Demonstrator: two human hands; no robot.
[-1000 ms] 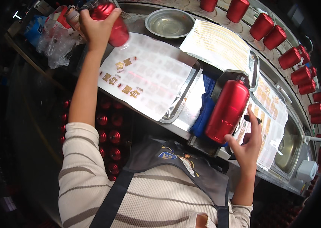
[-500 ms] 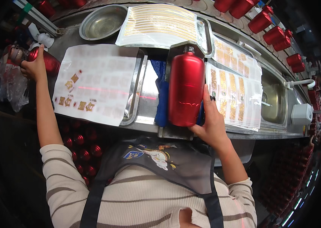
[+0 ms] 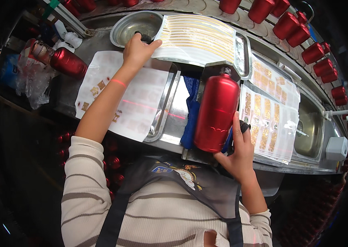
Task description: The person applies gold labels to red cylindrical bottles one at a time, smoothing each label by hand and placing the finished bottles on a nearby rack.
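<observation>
A large glossy red bottle [image 3: 217, 113] with a bare metallic neck lies in a metal holder at the middle of the counter. My right hand [image 3: 239, 154] grips its lower right side, thumb by the base and fingers along the flank; a black cover shows on one finger. My left hand [image 3: 137, 51] reaches over the far left, between a round metal bowl [image 3: 118, 31] and a sheet of gold strips [image 3: 198, 45]. Its thumb lies at the sheet's left edge, apart from a black-covered finger. Another red bottle [image 3: 69, 62] lies at the left.
Below my left forearm, a white sheet with small gold decals [image 3: 141, 88] lies on a metal tray [image 3: 166, 113]. Gold decal sheets [image 3: 279, 142] lie right of the bottle, before a sink [image 3: 310, 138]. Blue cloth [image 3: 190, 123] sits beside the holder. Several red bottles [image 3: 260, 10] line the back.
My left hand has let go of the red bottle at the left and moved right to the bowl and strip sheet. My right hand stays on the large bottle. The view has shifted.
</observation>
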